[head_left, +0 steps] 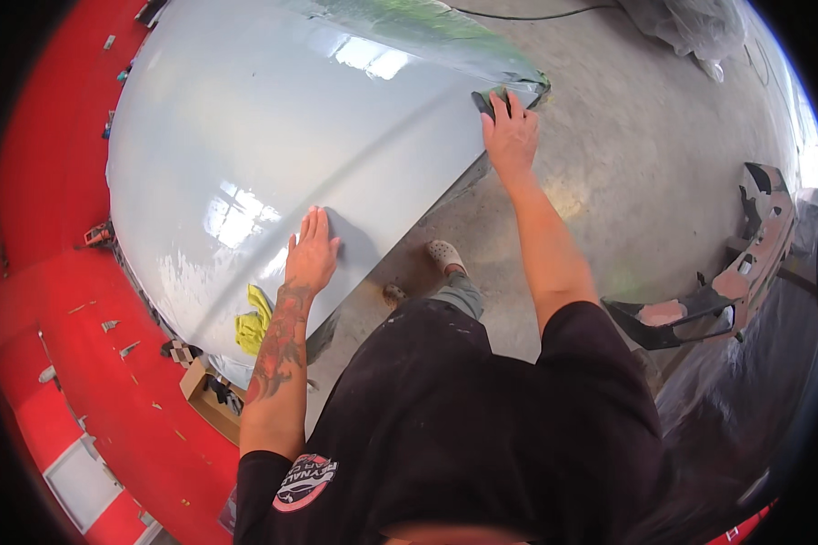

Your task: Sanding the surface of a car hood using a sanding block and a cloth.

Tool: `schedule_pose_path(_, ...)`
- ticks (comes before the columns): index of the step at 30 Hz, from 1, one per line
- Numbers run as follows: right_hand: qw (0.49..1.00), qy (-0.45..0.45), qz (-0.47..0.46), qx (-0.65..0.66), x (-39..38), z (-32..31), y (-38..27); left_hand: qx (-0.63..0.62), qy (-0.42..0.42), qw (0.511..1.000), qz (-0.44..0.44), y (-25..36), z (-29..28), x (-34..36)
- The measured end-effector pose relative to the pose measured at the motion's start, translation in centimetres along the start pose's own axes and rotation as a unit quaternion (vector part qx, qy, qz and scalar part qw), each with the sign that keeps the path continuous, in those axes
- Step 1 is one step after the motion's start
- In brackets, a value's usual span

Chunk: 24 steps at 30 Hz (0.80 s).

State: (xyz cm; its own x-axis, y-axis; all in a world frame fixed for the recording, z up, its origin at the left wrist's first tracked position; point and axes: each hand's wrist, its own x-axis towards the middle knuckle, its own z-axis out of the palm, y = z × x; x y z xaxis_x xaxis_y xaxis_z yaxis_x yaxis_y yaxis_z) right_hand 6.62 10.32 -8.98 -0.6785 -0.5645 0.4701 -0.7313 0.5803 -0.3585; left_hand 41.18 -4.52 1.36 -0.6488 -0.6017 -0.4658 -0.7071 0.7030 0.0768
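Observation:
A broad, light grey car panel (273,145), glossy with window reflections, stretches out in front of me. At its far right corner my right hand (513,136) is closed over a dark sanding block (483,104), which rests against the panel near its edge. The fingers hide part of the block. My left hand (311,252) lies flat on the panel's nearer part, fingers stretched out, holding nothing. Close to my left forearm, a crumpled yellow cloth (254,324) lies on the panel. Green-tinted masking film (445,36) covers the area beyond the panel's far edge.
On the right, a bumper (732,286) with black and pinkish patches is propped up. Clear plastic sheeting (700,27) is bunched at the far right. A cardboard box (211,404) with dark items stands at the left before a red wall (54,227). The concrete floor (609,136) is grey.

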Motion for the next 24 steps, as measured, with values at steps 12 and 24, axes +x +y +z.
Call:
schedule_pose_path(12, 0.999, -0.009, 0.037, -0.029, 1.8, -0.1, -1.6, -0.004, -0.013, 1.0, 0.011, 3.1, 0.1, 0.3)
schedule_pose_path(24, 0.999, -0.009, 0.024, -0.034, 3.1, 0.5, -2.5, 0.02, -0.023, 1.0, 0.009, 3.8, -0.8, 0.4)
